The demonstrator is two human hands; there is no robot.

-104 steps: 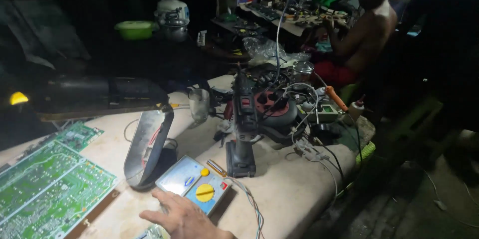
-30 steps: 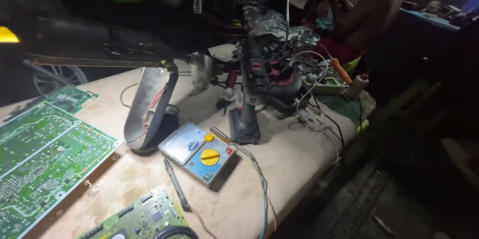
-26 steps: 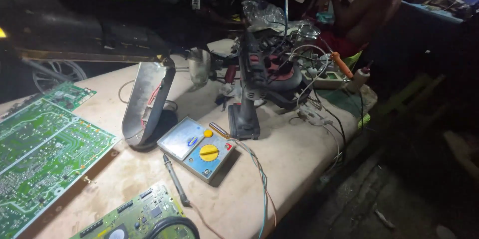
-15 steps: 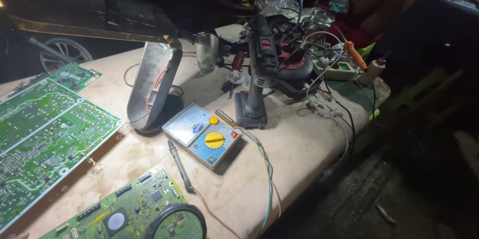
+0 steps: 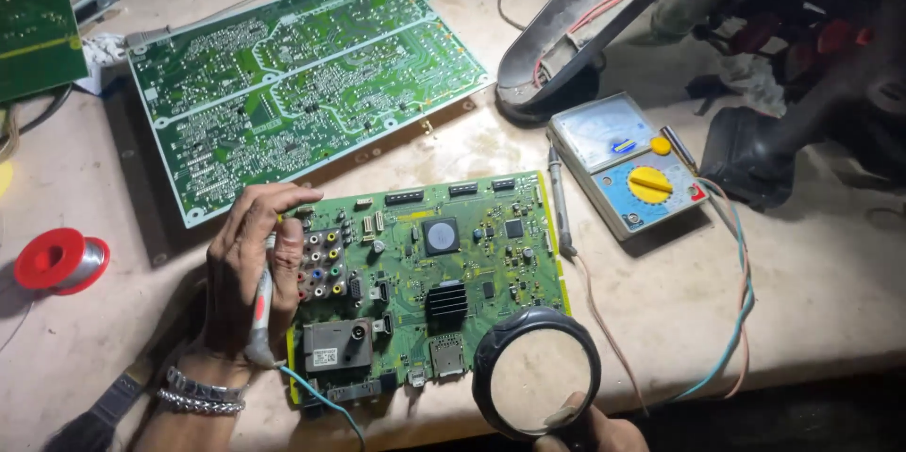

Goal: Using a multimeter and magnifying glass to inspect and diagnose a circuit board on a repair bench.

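Near edge of the workbench point(image 5: 802, 320): my right hand point(image 5: 590, 433) pinches the magnifier point(image 5: 536, 372) handle, glass fragile. Left hand point(image 5: 250, 268) wraps a probe point(image 5: 260, 320), tip on the small circuit board point(image 5: 429, 282) — stiff, light, delicate; hold by edges. Meter point(image 5: 628, 164) beyond, toward far right.

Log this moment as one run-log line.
left hand: grips probe at circuit board | right hand: holds magnifier over board edge | multimeter beside
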